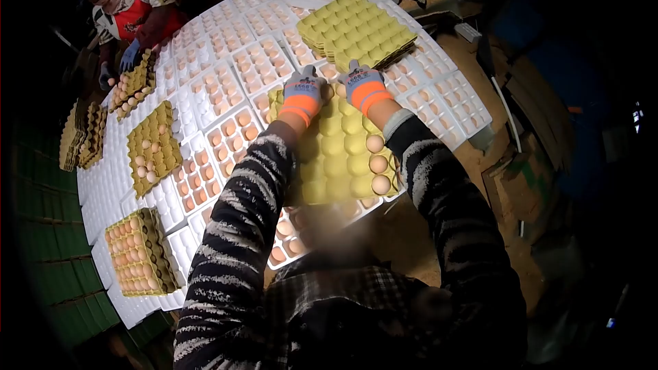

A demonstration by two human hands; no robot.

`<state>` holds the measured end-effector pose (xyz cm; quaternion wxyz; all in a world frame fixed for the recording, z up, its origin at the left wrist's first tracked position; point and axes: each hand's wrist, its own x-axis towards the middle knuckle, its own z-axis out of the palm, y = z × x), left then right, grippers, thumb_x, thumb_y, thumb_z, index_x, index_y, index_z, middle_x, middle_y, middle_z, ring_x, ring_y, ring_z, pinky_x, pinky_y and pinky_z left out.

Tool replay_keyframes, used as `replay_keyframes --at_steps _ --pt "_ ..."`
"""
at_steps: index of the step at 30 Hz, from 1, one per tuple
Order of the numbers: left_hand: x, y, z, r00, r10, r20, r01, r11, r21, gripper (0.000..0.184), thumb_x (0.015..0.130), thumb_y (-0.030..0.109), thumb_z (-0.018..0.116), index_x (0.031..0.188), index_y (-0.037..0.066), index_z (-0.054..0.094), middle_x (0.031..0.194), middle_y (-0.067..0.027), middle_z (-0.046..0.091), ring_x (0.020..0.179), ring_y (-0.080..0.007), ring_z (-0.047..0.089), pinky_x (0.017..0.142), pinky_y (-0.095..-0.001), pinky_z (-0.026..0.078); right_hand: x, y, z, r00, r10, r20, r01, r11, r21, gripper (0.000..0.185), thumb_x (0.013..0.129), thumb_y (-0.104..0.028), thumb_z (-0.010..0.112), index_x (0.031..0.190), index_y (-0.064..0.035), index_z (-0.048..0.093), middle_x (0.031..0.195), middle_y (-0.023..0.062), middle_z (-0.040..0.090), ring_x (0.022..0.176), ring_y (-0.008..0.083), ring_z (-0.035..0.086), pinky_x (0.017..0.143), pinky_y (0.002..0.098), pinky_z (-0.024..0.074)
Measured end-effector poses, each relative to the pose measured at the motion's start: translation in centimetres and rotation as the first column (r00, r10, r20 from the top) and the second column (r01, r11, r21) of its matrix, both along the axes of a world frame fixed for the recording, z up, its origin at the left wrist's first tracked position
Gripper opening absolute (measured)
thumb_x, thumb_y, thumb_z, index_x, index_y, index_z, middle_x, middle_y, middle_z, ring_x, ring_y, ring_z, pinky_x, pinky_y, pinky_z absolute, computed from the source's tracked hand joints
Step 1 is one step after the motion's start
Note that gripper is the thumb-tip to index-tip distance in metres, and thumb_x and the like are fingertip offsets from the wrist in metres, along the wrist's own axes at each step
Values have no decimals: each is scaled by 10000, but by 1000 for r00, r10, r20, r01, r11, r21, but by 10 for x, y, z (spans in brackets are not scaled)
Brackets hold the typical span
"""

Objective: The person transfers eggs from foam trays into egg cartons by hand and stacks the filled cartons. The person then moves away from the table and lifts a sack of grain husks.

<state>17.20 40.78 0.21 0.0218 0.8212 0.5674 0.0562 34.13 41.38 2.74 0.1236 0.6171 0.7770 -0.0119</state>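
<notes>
My left hand [305,89], in a grey and orange glove, is over the far left part of a yellow egg tray [325,151], its fingers bent beside an egg. My right hand [363,85], gloved alike, is at the tray's far right part, near another egg between the hands. What the fingertips grip is partly hidden. Three eggs [378,164] sit in a column along the tray's right edge. Just beyond my hands is a stack of empty yellow trays [356,31].
White trays of eggs [262,64] cover the large surface. At the far left a person [130,14] in gloves handles eggs at a tray [140,82]. A partly filled yellow tray [154,147] and a full stack [133,253] stand on the left.
</notes>
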Motion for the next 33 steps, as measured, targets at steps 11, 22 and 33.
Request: replay_keyframes --at_steps 11,22,33 --pt "-262 -220 7 440 259 860 -38 962 -270 534 791 135 817 1296 36 676 1226 -117 665 1141 -209 620 972 -337 520 -84 -203 17 294 223 -929 -384 918 98 443 814 -263 812 1223 -135 702 1192 121 639 1098 312 639 953 448 529" --pt "-358 -459 -85 863 475 170 -388 840 -380 512 776 147 797 1264 258 690 1361 -98 555 1136 -343 615 927 -440 541 -293 -332 -121 744 527 -410 -638 744 -201 385 906 -281 621 1289 -271 659 1395 141 555 1083 326 664 890 448 552" --pt "-345 -391 -103 625 284 727 -254 955 -155 529 897 52 513 1416 131 580 1351 -196 516 1223 -407 524 1054 -451 434 -332 -335 -130 427 165 -889 -375 927 -8 336 941 -287 665 1246 -147 673 1209 128 630 1070 317 643 932 412 539"
